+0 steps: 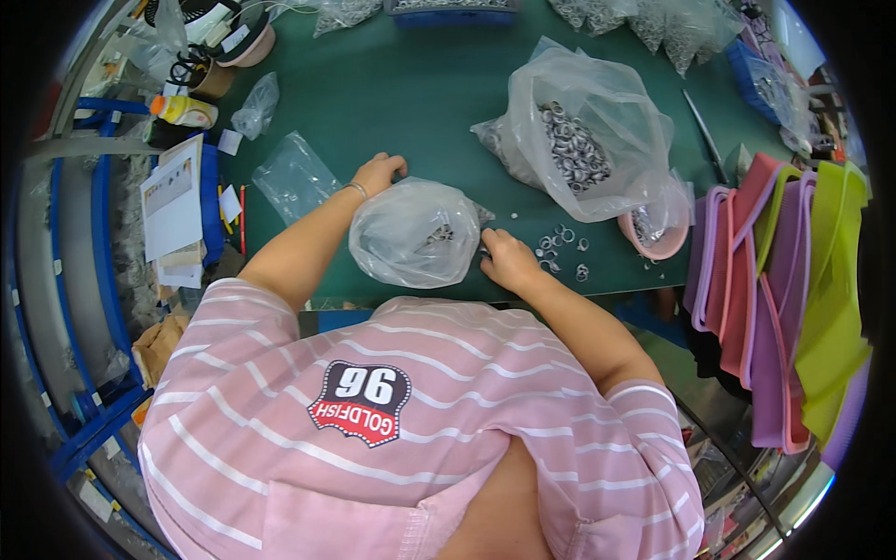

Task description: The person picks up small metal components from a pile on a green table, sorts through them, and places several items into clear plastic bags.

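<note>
A clear plastic bag [397, 252] with a few metal rings [440, 233] inside stands at the near edge of the green table, between my hands. Behind its far left rim my left hand [378, 175] rests with its fingers curled; what they hold, if anything, is hidden. My right hand [511, 261] is just right of the bag, fingers pressed together around something too small to make out. Several loose rings [551, 245] lie on the table to the right of that hand. Beyond them a larger open plastic bag [644, 121] holds a heap of metal rings [571, 149].
A pink bowl [665, 245] with a bag in it sits at the near right, beside hanging purple, pink and green trays [812, 308]. A flat clear bag [297, 177] lies left. A pen-like tool [705, 135] is far right. A blue bin [453, 13] and filled bags [686, 33] line the back.
</note>
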The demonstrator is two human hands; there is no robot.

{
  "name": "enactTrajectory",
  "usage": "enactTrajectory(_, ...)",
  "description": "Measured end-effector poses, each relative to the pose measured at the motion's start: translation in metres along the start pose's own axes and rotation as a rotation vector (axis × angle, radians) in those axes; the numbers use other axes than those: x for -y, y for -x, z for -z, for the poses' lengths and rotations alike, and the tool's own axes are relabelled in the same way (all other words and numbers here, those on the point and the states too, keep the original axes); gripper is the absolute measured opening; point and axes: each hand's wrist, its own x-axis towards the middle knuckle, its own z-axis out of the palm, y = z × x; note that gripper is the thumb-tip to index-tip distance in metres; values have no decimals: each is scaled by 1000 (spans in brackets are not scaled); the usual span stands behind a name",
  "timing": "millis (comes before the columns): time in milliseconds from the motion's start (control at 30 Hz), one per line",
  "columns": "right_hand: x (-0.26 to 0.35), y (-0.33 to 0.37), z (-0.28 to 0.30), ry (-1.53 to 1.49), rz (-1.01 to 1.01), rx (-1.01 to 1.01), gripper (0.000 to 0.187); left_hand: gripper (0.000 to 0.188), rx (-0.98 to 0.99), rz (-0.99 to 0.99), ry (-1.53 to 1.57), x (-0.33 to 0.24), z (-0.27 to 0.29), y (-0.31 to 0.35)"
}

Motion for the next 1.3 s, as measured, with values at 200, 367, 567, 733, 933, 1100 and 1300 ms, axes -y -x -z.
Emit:
enactTrajectory(200,53,20,83,-351,163,-349,10,25,-95,-2,414,-9,26,-7)
enactTrajectory(367,74,21,197,-36,350,-853,22,47,-120,-51,766,-122,99,-3)
enactTrajectory(567,7,16,236,410,-7,-1138,33,59,-28,-215,635,-238,108,-3)
enactTrajectory(733,-39,9,247,-650,-506,-610,22,28,-2,-121,1013,-229,103,-31)
enactTrajectory(933,24,7,313,-1047,-182,-748,13,14,-251,-290,1490,-218,177,-19)
enactTrajectory(1100,9,0,369,-1144,65,-826,7,31,22,-468,1335,-240,254,-16)
enactTrajectory(1300,0,-5,397,-1046,-4,-1040,18,17,68,-625,1324,-315,239,-60)
